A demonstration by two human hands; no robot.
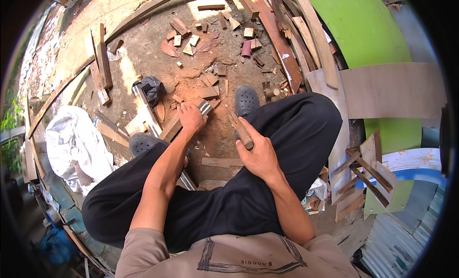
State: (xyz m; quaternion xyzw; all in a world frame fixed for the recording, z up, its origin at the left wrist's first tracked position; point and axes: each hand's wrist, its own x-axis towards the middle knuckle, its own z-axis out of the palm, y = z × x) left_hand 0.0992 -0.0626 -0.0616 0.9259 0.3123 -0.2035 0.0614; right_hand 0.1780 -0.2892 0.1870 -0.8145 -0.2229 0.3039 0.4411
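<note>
My left hand (191, 117) is closed over a brown wooden block (170, 131), which lies slanted in front of my left shin. Two pale stripes mark the block's far end; I cannot tell what they are. A long silvery metal bar (149, 109) runs past the block toward me. In my right hand (261, 155) is a short wooden stick (242, 131), gripped near its thick end by my right knee. Its thinner end points away from me toward the ground. Between my feet lie wood offcuts (208, 92) on reddish, sawdust-like powder.
Scattered blocks (188, 49) and dry leaves lie farther off. Long planks (287, 58) are piled at the far right, beside a green panel (363, 29). White cloth (76, 144) is heaped on the left. A black plastic bag (152, 89) sits beyond my left shoe (142, 143).
</note>
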